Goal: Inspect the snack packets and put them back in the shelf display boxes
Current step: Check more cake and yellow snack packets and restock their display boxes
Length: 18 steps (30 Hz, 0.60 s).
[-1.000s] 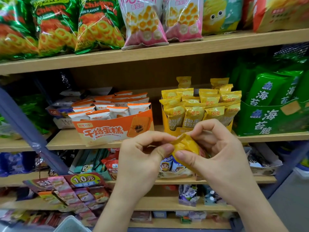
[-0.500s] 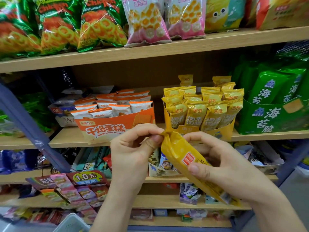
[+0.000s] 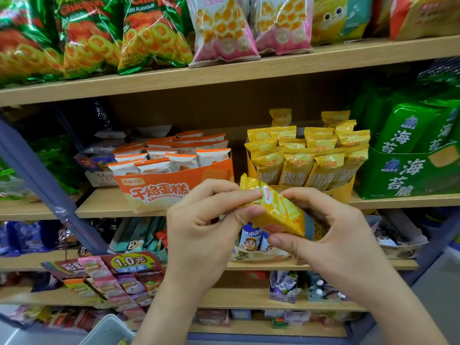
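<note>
A yellow snack packet point(image 3: 278, 210) lies across both of my hands in front of the middle shelf. My left hand point(image 3: 206, 225) pinches its crimped left end between thumb and forefinger. My right hand point(image 3: 326, 227) grips its right half, thumb underneath and fingers curled over the top. Just behind the packet stands the yellow display box point(image 3: 341, 192), filled with several upright packets of the same kind. To its left sits an orange display box point(image 3: 161, 192) holding several white and orange packets.
A green seaweed snack box point(image 3: 408, 170) stands right of the yellow box. Big crisp bags point(image 3: 154, 33) line the top shelf. Lower shelves hold small sweets and a 1.0 price tag point(image 3: 129, 262). A grey diagonal strut point(image 3: 42, 180) crosses the left side.
The packet has turned from hanging down and right to lying almost level between my hands, higher and closer to the yellow box. Both hands keep hold of it.
</note>
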Available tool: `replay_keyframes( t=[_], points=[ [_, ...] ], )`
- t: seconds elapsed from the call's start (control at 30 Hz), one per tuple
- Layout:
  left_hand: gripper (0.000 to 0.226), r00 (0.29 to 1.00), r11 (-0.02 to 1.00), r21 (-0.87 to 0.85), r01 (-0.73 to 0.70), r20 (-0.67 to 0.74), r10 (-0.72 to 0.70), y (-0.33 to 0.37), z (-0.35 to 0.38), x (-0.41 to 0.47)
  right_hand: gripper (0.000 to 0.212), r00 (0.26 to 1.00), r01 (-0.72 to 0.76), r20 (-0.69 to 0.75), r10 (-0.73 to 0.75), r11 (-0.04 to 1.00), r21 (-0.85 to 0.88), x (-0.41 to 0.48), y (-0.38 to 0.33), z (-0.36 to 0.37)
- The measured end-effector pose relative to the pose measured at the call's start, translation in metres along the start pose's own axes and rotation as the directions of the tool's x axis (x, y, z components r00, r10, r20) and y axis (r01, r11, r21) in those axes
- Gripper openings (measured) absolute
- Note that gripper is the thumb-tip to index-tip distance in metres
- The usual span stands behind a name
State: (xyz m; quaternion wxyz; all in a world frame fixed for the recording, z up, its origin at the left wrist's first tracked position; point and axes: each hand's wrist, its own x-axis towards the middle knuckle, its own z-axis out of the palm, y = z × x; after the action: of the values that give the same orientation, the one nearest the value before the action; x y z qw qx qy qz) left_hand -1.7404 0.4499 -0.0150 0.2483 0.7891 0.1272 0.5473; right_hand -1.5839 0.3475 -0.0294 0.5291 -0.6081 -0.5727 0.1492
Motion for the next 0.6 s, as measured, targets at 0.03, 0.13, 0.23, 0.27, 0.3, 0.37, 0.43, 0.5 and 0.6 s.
replay_keyframes(
  t=[0.03,0.13,0.23,0.27,0.3,0.37,0.43,0.5,0.6],
  points=[
    [0.018,1.0,1.0,-0.003,-0.013,-0.016,0.012,0.0,0.001,0.0,0.052,1.0,0.009,-0.004,-0.009,1.0,-0.006,0.0,0.001,0.001],
    [0.018,0.998,0.999,-0.001,-0.038,-0.04,0.037,-0.001,0.004,-0.001,0.051,1.0,-0.009,0.021,0.01,1.0,-0.005,0.0,0.002,0.004],
    [0.018,0.998,0.999,0.005,-0.047,-0.039,0.047,-0.003,0.004,0.0,0.048,0.993,-0.059,0.102,0.056,0.998,0.031,0.0,0.003,0.006],
    [0.018,0.998,0.999,0.006,-0.051,-0.036,0.051,-0.004,0.003,0.0,0.047,0.989,-0.072,0.131,0.064,0.996,0.058,0.0,0.004,0.006],
    [0.018,0.998,0.999,0.003,-0.053,-0.035,0.053,-0.006,0.003,0.001,0.046,0.985,-0.085,0.159,0.07,0.992,0.096,0.0,0.004,0.006],
    [0.02,0.998,0.999,-0.011,-0.053,-0.043,0.053,-0.009,0.002,0.002,0.05,0.97,-0.128,0.227,0.087,0.976,0.175,0.001,0.007,0.004],
    [0.021,0.997,0.998,-0.028,-0.049,-0.066,0.047,-0.011,0.002,0.002,0.055,0.942,-0.172,0.322,0.095,0.96,0.221,0.001,0.009,0.001],
    [0.022,0.992,0.998,-0.047,-0.031,-0.12,0.025,-0.014,0.004,0.001,0.058,0.92,-0.196,0.382,0.09,0.948,0.25,0.002,0.01,0.002],
    [0.021,0.97,0.995,-0.096,0.031,-0.237,-0.054,-0.018,0.014,0.0,0.056,0.941,-0.167,0.332,0.066,0.943,0.287,0.004,0.011,0.008]
  ],
)
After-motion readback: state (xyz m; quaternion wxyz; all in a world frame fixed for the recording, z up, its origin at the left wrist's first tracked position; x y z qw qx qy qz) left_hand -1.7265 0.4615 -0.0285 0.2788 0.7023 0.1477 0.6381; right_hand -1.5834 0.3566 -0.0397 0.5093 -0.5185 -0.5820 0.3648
